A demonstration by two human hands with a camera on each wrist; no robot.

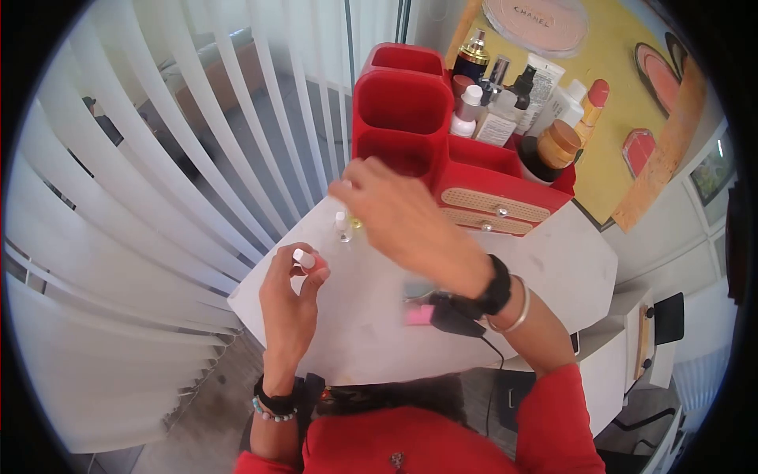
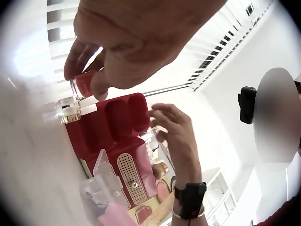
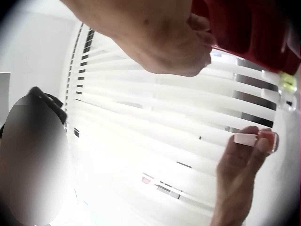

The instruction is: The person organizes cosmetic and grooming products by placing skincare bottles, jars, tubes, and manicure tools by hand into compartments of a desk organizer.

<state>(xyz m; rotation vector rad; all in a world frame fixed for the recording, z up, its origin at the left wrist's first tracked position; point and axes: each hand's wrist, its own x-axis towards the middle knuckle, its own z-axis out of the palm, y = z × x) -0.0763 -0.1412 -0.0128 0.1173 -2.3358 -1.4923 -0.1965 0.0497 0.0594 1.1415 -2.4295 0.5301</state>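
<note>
Left hand: left hand (image 1: 290,304), lower left of centre, pinches a small red bottle (image 1: 309,262) with a white cap.
Right hand: right hand (image 1: 403,220), centre frame, fingers loosely curled over 2 small bottles (image 1: 347,227); grip unclear.
Tabletop: white tabletop (image 1: 553,268) carries them.
Organiser: red organiser (image 1: 410,118), upper centre, holds cosmetics.

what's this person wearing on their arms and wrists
Red sleeves on both arms. The left hand has a black wrist strap with a turquoise bead bracelet beside it. The right hand has a black strap carrying a small black camera with a cable, plus a silver bangle.
</note>
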